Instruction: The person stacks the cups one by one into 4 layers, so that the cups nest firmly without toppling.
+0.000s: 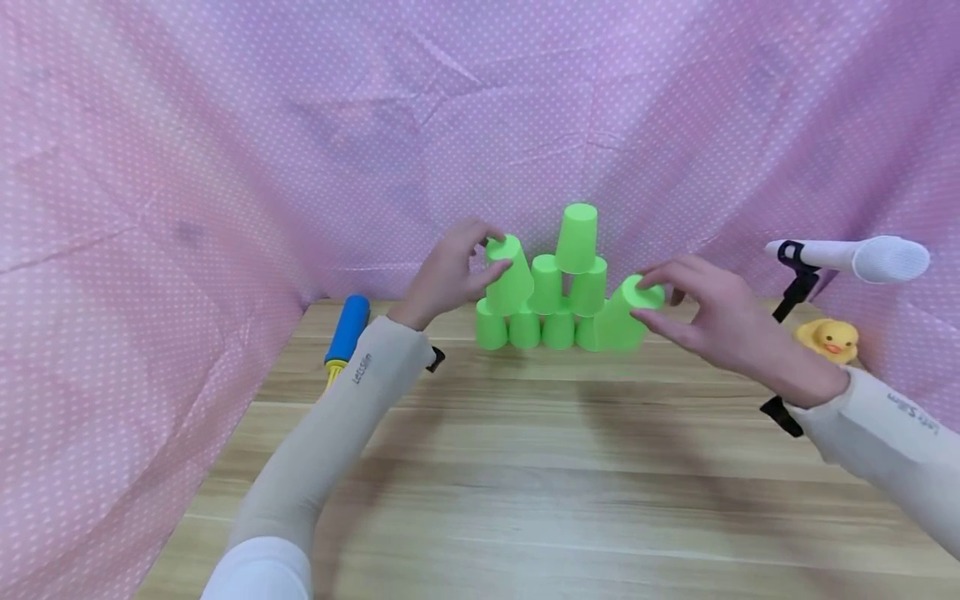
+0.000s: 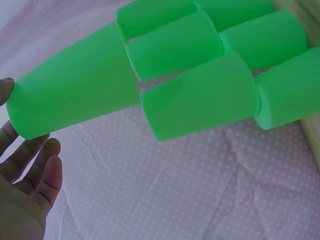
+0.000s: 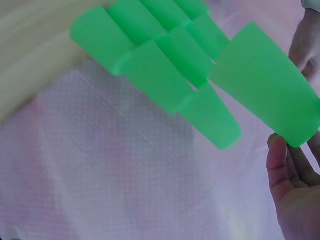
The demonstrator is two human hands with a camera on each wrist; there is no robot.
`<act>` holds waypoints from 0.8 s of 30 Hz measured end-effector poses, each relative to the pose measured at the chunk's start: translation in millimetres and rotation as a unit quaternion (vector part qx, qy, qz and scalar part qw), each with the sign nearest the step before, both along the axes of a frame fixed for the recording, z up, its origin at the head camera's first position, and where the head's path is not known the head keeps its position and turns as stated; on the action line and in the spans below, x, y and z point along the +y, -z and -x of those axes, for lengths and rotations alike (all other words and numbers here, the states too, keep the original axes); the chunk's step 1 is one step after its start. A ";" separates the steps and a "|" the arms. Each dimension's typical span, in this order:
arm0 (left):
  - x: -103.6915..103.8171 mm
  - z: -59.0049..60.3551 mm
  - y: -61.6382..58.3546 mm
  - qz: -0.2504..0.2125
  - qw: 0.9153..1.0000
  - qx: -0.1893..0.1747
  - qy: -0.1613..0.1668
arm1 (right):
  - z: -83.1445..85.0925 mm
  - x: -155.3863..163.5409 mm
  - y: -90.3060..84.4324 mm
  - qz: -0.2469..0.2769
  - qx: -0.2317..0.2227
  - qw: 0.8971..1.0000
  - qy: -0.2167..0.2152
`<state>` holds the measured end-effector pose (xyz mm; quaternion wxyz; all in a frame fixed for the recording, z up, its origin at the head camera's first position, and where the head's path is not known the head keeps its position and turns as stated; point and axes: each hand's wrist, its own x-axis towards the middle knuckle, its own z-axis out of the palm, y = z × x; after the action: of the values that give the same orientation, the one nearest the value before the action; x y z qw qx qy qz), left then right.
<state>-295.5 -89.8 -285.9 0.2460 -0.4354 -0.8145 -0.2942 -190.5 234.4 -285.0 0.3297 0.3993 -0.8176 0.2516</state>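
— Standing here, what do the hands hold?

— The left hand [image 1: 450, 271] pinches a tilted bright green plastic cup [image 1: 508, 275] on the left flank of the green cup pyramid [image 1: 558, 287]; the right hand [image 1: 708, 317] curls its fingers round another leaning green cup [image 1: 626, 312] on the right.

— And the pyramid?

— At the back of the pale wooden counter [image 1: 525, 467], against the pink dotted cloth [image 1: 225, 167].

Pink white-dotted cloth [image 1: 225, 125] draped the back and both sides; a wooden bench [image 1: 525, 500] filled the lower frame.
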 end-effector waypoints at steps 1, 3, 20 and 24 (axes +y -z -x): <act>1.2 3.8 -2.0 -0.001 1.000 0.000 -0.002 | 1.5 -1.5 -5.4 0.003 0.004 1.000 0.004; 3.7 10.9 -5.1 -0.001 1.000 -0.005 -0.010 | 4.5 -4.6 -16.4 0.006 0.007 1.000 0.018; 27.6 47.2 -18.0 0.040 0.990 -0.105 -0.087 | 28.2 -43.2 -59.9 0.091 -0.009 0.993 0.071; 34.0 50.3 -17.8 0.051 0.987 -0.124 -0.090 | 36.4 -49.9 -70.6 0.095 -0.038 0.987 0.120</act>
<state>-345.8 -55.8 -268.1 0.1460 -0.3325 -0.8883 -0.2812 -226.9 184.6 -214.4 0.3627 0.2549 -0.8441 0.3016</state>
